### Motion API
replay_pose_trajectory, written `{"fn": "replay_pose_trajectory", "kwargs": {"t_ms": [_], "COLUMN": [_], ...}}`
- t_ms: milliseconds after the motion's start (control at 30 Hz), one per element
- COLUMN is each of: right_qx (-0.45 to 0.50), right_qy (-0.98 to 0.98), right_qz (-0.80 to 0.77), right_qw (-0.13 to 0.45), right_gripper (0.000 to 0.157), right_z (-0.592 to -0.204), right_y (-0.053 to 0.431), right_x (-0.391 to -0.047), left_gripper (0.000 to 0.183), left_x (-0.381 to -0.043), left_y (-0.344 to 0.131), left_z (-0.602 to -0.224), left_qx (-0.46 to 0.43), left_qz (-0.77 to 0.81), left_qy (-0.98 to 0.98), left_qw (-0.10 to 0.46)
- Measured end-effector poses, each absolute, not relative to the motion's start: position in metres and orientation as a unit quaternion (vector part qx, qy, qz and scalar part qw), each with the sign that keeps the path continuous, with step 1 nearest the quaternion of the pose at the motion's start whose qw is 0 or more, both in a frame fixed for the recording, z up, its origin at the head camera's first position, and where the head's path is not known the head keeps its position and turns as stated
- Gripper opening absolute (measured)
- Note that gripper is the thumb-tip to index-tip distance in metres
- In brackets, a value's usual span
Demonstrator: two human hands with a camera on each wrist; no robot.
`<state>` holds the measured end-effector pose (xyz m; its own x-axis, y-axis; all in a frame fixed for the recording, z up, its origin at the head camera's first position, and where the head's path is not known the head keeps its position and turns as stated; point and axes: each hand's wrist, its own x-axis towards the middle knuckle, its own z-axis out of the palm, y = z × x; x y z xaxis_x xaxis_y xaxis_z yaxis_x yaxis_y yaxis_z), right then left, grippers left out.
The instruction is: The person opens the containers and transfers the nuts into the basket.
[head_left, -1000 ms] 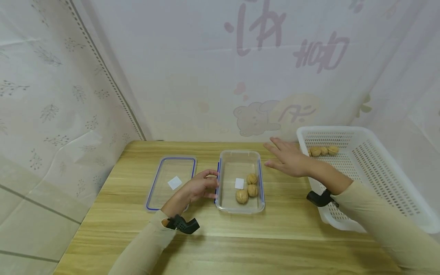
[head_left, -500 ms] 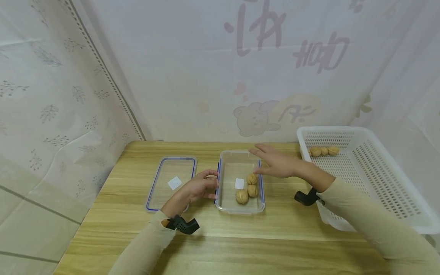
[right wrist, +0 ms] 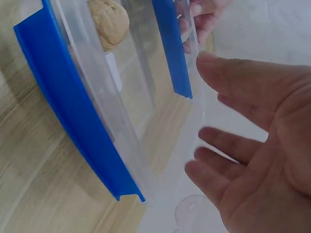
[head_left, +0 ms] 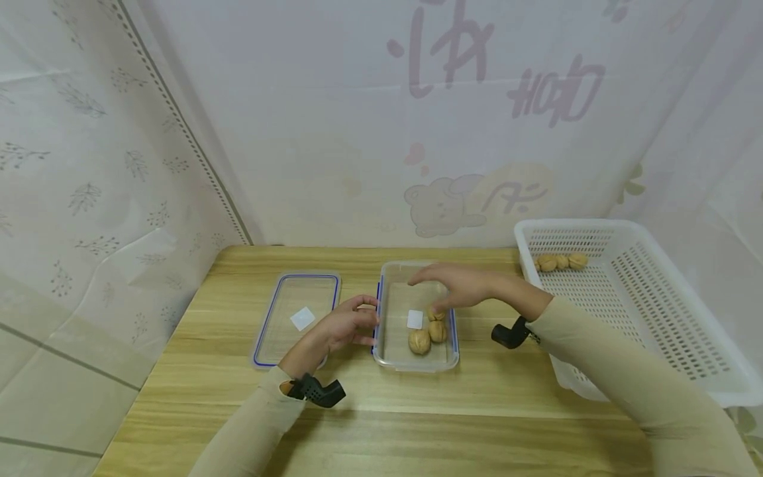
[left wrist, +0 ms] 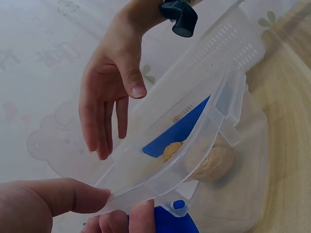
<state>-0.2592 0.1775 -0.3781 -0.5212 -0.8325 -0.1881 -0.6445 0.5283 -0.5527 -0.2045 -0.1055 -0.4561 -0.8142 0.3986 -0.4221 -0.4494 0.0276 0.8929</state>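
Observation:
A clear plastic food container (head_left: 396, 354) with blue side latches stands on the table, with several walnuts (head_left: 420, 342) and a small white square (head_left: 415, 319) inside. At its left wall, my left hand (head_left: 346, 324) holds the rim; the left wrist view shows the rim between thumb and fingers. My right hand (head_left: 461, 283) hovers over the container's right half, fingers spread and nothing in them, as the right wrist view shows. In the head view it partly hides the rearmost walnut. Left of the container lies its clear lid (head_left: 306, 291) with a blue seal, partly behind my left hand.
At the right stands a white perforated basket (head_left: 646, 242), with several walnuts (head_left: 561, 262) in its far left corner. The wooden table (head_left: 381, 437) ends at a patterned cloth (head_left: 334, 165) behind and at the left.
My right hand has moved left, from beside the basket to over the container. The left hand stays at the rim, and the walnuts lie as before.

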Motion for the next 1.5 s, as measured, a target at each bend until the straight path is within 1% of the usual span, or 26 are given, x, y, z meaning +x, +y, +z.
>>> {"fn": "replay_pose_trajectory", "kwargs": {"t_ms": [133, 333, 533, 800, 1033, 1267, 1500], "right_qx": [-0.439, -0.428, -0.431, -0.416, -0.41, -0.415, -0.413], "right_qy": [0.833, 0.796, 0.79, 0.766, 0.753, 0.756, 0.75], "right_qz": [-0.218, -0.248, -0.191, -0.153, -0.12, -0.087, -0.089], "right_qw": [0.256, 0.347, 0.391, 0.466, 0.5, 0.499, 0.509], "right_gripper": [0.057, 0.056, 0.054, 0.053, 0.05, 0.046, 0.042], "right_z": [-0.377, -0.378, -0.381, -0.388, -0.396, -0.4, -0.405], "right_y": [0.169, 0.152, 0.135, 0.118, 0.111, 0.107, 0.104], "right_x": [-0.262, -0.265, -0.269, -0.275, -0.275, -0.271, -0.267], "left_gripper": [0.046, 0.046, 0.048, 0.048, 0.047, 0.043, 0.04], "left_x": [-0.205, -0.206, -0.206, -0.209, -0.209, -0.208, -0.207], "left_y": [-0.105, -0.106, -0.105, -0.103, -0.104, -0.105, -0.107], "left_z": [-0.456, -0.457, -0.457, -0.458, -0.458, -0.458, -0.461], "left_qx": [-0.02, -0.014, -0.014, -0.016, -0.013, -0.01, -0.013], "left_qz": [0.696, 0.697, 0.696, 0.7, 0.699, 0.703, 0.705], "left_qy": [0.65, 0.648, 0.647, 0.643, 0.645, 0.639, 0.638], "left_qw": [0.305, 0.306, 0.311, 0.311, 0.308, 0.312, 0.31]}}
